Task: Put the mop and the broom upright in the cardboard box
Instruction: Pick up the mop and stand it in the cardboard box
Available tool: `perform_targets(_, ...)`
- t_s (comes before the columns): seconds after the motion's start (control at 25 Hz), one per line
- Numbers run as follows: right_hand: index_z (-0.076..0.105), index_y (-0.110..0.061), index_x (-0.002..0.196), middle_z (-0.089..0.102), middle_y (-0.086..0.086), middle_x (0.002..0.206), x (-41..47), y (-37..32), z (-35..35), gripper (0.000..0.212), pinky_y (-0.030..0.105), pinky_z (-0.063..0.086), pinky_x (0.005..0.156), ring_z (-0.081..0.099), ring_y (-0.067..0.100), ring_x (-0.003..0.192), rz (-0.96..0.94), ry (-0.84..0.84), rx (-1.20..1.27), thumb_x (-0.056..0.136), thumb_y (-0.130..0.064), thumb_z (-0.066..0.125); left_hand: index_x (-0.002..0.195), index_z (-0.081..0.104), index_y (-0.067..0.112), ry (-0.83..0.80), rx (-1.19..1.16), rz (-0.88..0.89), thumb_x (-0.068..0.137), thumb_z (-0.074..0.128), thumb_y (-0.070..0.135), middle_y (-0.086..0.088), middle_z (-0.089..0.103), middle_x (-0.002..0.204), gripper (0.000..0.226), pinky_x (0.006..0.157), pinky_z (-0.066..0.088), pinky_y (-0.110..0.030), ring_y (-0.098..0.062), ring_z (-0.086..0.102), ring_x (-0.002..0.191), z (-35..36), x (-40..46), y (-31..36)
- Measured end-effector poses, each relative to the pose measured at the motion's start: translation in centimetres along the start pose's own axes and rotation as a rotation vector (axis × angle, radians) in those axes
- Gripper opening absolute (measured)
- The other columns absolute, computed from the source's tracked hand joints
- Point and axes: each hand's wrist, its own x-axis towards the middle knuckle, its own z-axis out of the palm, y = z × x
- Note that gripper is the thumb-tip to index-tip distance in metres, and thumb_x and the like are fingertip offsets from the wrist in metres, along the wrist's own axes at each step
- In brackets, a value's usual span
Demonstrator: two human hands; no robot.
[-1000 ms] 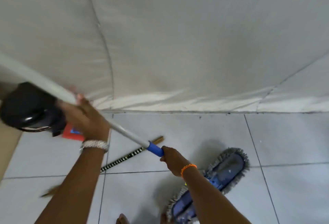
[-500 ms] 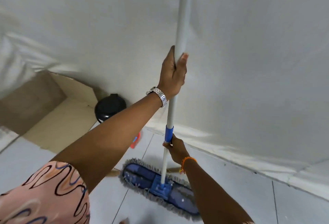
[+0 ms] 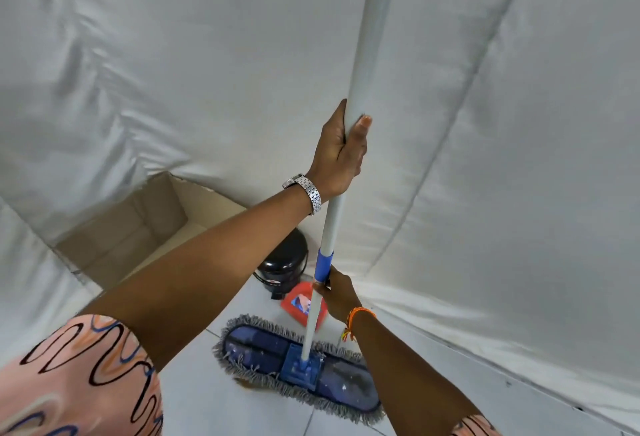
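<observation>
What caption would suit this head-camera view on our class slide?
Both hands, left hand high and right hand low, hold the mop upright beside the open cardboard box.

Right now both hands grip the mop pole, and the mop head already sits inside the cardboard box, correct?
Not quite. Left hand and right hand do grip the mop pole, but the head view shows the mop head on the floor tiles, outside the cardboard box.

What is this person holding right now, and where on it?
Both hands grip the blue flat mop by its grey pole: left hand high on the pole, right hand just below the blue collar.
</observation>
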Motion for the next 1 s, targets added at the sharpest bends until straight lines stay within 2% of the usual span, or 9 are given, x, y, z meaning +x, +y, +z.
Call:
perform_targets(0.12, 0.053, -0.019, 0.096, 0.059, 0.001, 0.08, 2.4, -4.3, 6.1, 0.013, 0.027, 0.044, 0.071, 0.053, 0.016, 0.069, -0.017, -0.024, 0.018, 0.09, -0.014, 0.063, 0.094, 0.037, 0.0, 0.001, 0.016, -0.001, 0.1, 0.043, 0.026, -0.006, 0.026, 0.059, 0.028, 0.037, 0.024, -0.021, -0.016, 0.022, 0.047, -7.6, -0.6, -0.2)
perform_targets(0.2, 0.055, -0.015, 0.1, 0.058, 0.0, 0.079, 3.7, -6.5, 10.3, 0.012, 0.027, 0.042, 0.072, 0.052, 0.017, 0.072, -0.002, -0.052, 0.034, 0.09, -0.014, 0.063, 0.094, 0.037, -0.001, 0.009, 0.036, -0.006, 0.1, 0.043, 0.026, -0.005, 0.026, 0.059, 0.028, 0.036, 0.024, -0.021, -0.016, 0.023, 0.045, -11.9, -0.9, -0.5)
perform_targets(0.36, 0.051, -0.015, 0.097, 0.05, -0.007, 0.073, 6.8, -10.1, 17.2, 0.016, 0.027, 0.041, 0.071, 0.045, 0.017, 0.072, 0.013, -0.057, 0.096, 0.089, -0.008, 0.063, 0.086, 0.037, 0.008, 0.024, 0.077, 0.003, 0.102, 0.035, 0.026, -0.02, 0.023, 0.056, 0.025, 0.038, 0.02, -0.021, -0.016, 0.02, 0.045, -19.2, -0.3, -1.0)
perform_targets(0.48, 0.049, -0.015, 0.094, 0.048, -0.011, 0.072, 9.9, -12.7, 21.2, 0.018, 0.022, 0.04, 0.066, 0.043, 0.009, 0.066, -0.001, -0.087, 0.08, 0.089, -0.007, 0.064, 0.08, 0.038, 0.019, 0.063, 0.094, 0.001, 0.103, 0.032, 0.028, -0.027, 0.024, 0.055, 0.025, 0.039, 0.02, -0.022, -0.023, 0.018, 0.044, -24.5, 0.7, -2.2)
perform_targets(0.56, 0.051, -0.014, 0.094, 0.05, -0.01, 0.072, 12.5, -14.2, 24.3, 0.017, 0.026, 0.043, 0.071, 0.048, 0.013, 0.069, 0.009, -0.092, 0.082, 0.088, -0.01, 0.066, 0.08, 0.037, 0.017, 0.08, 0.103, -0.009, 0.103, 0.031, 0.028, -0.027, 0.024, 0.055, 0.026, 0.038, 0.019, -0.023, -0.03, 0.016, 0.043, -28.4, 1.7, -3.5)
perform_targets(0.68, 0.056, -0.007, 0.105, 0.055, 0.0, 0.082, 17.5, -16.0, 28.4, 0.019, 0.029, 0.04, 0.075, 0.05, 0.019, 0.078, 0.026, -0.093, 0.078, 0.09, -0.013, 0.065, 0.081, 0.038, 0.014, 0.088, 0.104, -0.018, 0.103, 0.032, 0.029, -0.027, 0.025, 0.055, 0.027, 0.038, 0.02, -0.022, -0.02, 0.021, 0.043, -34.3, 4.0, -6.2)
perform_targets(0.8, 0.054, -0.001, 0.115, 0.057, 0.005, 0.094, 24.0, -19.0, 31.9, 0.03, 0.03, 0.039, 0.077, 0.052, 0.022, 0.086, 0.049, -0.11, 0.065, 0.091, -0.016, 0.063, 0.085, 0.04, 0.012, 0.087, 0.09, -0.038, 0.103, 0.031, 0.029, -0.028, 0.025, 0.056, 0.027, 0.036, 0.019, -0.022, -0.03, 0.02, 0.044, -40.5, 8.1, -8.8)
perform_targets(0.88, 0.054, -0.001, 0.117, 0.059, 0.007, 0.097, 28.6, -21.0, 34.1, 0.032, 0.031, 0.04, 0.078, 0.054, 0.024, 0.089, 0.105, -0.082, 0.074, 0.091, -0.015, 0.064, 0.086, 0.041, 0.011, 0.079, 0.084, -0.087, 0.103, 0.03, 0.028, -0.03, 0.024, 0.056, 0.027, 0.037, 0.014, -0.028, -0.034, 0.016, 0.044, -44.6, 11.1, -10.4)
perform_targets(1.0, 0.056, -0.003, 0.117, 0.066, 0.015, 0.108, 34.4, -23.4, 36.8, 0.032, 0.039, 0.048, 0.085, 0.061, 0.032, 0.099, 0.15, -0.047, 0.073, 0.088, -0.012, 0.066, 0.087, 0.042, 0.01, 0.066, 0.044, -0.093, 0.102, 0.031, 0.03, -0.023, 0.024, 0.053, 0.027, 0.038, 0.013, -0.032, -0.027, 0.014, 0.042, -49.5, 14.8, -12.5)
